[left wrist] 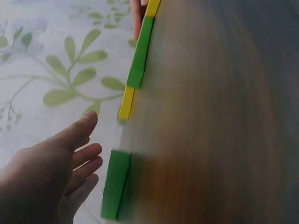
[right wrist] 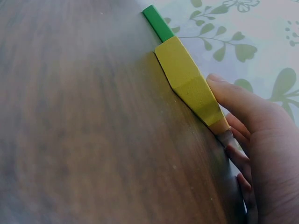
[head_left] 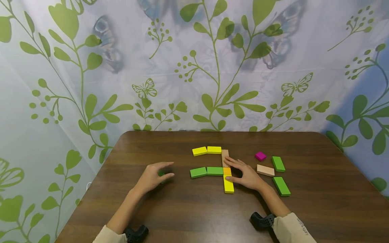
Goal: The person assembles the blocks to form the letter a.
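Observation:
My left hand [head_left: 153,176] hovers beside a green block [left wrist: 116,184], fingers spread and relaxed with a gap to it in the left wrist view. In the head view that block is mostly hidden by the hand. My right hand [head_left: 247,174] rests at a column of blocks: its thumb touches the yellow block [head_left: 228,187] near a small orange block [head_left: 227,171], and its fingertips lie at the tan block [head_left: 224,155] above. Two green blocks [head_left: 214,171] run leftward from the column, and two yellow blocks [head_left: 214,150] run leftward from its top.
Right of the right hand lie a magenta block [head_left: 260,156], another tan block [head_left: 265,170], an upper green block [head_left: 278,164] and a lower green block [head_left: 281,186]. The brown wooden table [head_left: 194,216] meets a leaf-patterned cloth [head_left: 170,74] at its far edge.

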Demonstrator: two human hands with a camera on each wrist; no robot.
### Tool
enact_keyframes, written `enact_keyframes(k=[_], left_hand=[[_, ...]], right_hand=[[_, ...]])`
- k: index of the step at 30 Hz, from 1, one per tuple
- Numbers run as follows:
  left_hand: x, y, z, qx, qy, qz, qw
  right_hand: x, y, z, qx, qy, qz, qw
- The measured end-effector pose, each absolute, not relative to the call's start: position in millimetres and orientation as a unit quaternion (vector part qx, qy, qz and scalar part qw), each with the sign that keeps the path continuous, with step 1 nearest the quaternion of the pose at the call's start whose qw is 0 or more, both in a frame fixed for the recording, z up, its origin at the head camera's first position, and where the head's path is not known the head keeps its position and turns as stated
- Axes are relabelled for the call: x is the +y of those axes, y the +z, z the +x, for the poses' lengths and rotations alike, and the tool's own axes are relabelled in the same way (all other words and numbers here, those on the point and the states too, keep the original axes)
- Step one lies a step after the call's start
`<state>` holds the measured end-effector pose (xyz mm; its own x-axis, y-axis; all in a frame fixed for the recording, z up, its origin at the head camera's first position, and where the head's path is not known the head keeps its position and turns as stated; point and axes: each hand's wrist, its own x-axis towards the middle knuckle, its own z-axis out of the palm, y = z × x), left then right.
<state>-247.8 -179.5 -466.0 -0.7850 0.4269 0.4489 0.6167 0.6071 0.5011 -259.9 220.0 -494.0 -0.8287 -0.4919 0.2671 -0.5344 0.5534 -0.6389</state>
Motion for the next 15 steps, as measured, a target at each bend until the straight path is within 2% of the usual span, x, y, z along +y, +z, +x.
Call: enact_keyframes(k=[8, 15], left_hand=[[-210.6, -475.7, -245.1, -0.879, -0.327, -0.297, 0.179], [-221.5, -478.0, -242.5, -0.895, -0.319, -0.283, 0.135]], right_hand=[[219.8, -494.8, -259.8, -0.883, 0.373, 0.285, 0.027], [219.6, -493.8, -259.8, -0.880, 0.374, 0.290, 0.028]])
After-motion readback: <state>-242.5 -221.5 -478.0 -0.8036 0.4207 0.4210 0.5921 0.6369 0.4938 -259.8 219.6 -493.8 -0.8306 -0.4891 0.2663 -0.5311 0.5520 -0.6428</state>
